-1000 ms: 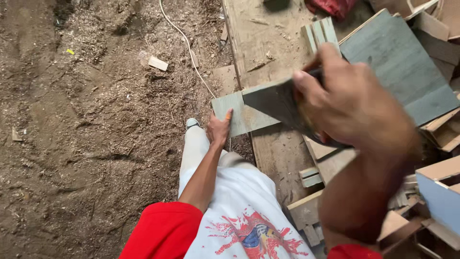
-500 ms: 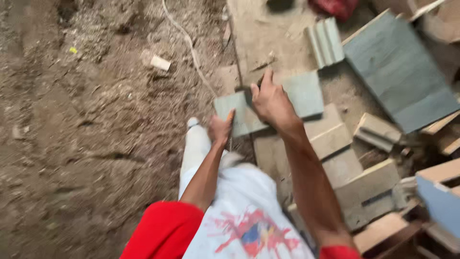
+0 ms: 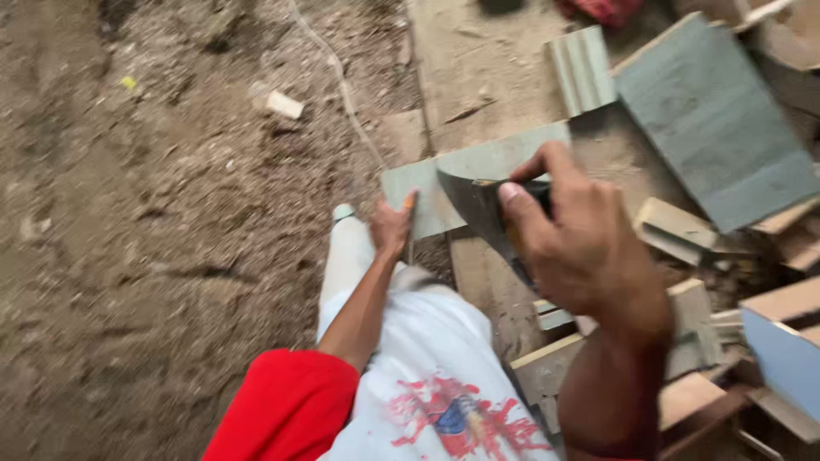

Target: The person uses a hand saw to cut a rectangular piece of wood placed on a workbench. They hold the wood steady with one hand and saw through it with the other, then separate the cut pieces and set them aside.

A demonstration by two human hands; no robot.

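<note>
Right hand fingers gripping blade raised | left hand fingers closed, pinning board | offcuts beside

floor: bare dirt, sawdust
on floor: small wood block, white cord, grey-green boards, offcut pile

Dirt floor on the left, littered with chips and sawdust. Small pale wood offcut lies on it near the top; a thin white cord runs just beside it. Large grey-green panel at upper right, with a ribbed grey moulding piece just left of it. Loose wood blocks heaped at right; blue board at the lower right edge. Red object at top edge, unclear.
</note>
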